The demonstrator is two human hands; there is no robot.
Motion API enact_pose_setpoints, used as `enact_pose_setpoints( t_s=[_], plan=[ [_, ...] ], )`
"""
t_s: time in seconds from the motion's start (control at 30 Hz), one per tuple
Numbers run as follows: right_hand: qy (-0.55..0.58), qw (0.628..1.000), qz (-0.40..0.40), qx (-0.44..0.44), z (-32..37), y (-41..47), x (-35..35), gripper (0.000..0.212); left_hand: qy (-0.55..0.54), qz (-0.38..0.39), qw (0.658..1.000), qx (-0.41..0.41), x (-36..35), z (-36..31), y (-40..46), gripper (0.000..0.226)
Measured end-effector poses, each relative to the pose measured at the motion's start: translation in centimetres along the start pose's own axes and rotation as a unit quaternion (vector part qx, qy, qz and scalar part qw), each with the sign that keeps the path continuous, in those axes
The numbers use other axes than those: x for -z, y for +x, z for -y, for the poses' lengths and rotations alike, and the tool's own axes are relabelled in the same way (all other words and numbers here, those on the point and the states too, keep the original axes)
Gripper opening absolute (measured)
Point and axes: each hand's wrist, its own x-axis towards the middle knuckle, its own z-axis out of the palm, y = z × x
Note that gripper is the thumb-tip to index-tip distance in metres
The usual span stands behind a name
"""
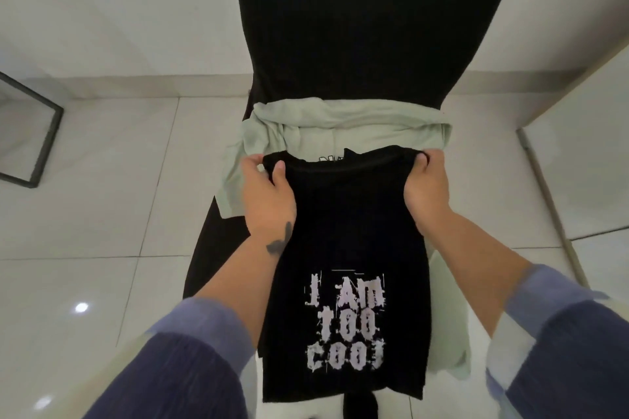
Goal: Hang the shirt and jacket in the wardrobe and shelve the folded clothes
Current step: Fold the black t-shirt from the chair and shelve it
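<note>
A black chair (371, 17) stood at the far side, a pale green garment (357, 127) heaped on its seat. Over it hung the black shirt (347, 248), print facing up. The left hand (269, 196) and right hand (427, 187) each pinched a shoulder; keeping them level and taut would suit hanging.

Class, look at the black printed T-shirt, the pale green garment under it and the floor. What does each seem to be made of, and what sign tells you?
Black T-shirt: soft matte knit, probably cotton jersey; it drapes limply and the lettering looks printed on.
Pale green garment: thin woven or knit cloth, fibre unclear; it lies in soft folds.
Floor: glossy ceramic or stone tiles; grout lines and lamp reflections show.
</note>
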Motion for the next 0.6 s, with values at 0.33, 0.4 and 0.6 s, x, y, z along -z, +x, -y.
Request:
enact_pose_setpoints(
  t_s=[0.33,0.4,0.6],
  plan=[
    [-0.281,0.940,-0.141,0.131,-3.8,1.9,-3.8,0.026,0.206,-0.135,0.965,-0.089,-2.9,3.3,2.0,0.029],
    [-0.302,0.933,-0.131,0.146,-3.9,1.7,-3.9,0.039,0.217,-0.133,0.962,-0.094,-2.8,3.4,2.0,0.031],
    [-0.344,0.855,0.030,0.387,-1.0,1.9,-4.2,0.041,0.196,-0.124,0.970,-0.069,-2.8,3.3,2.0,0.032]
  ],
)
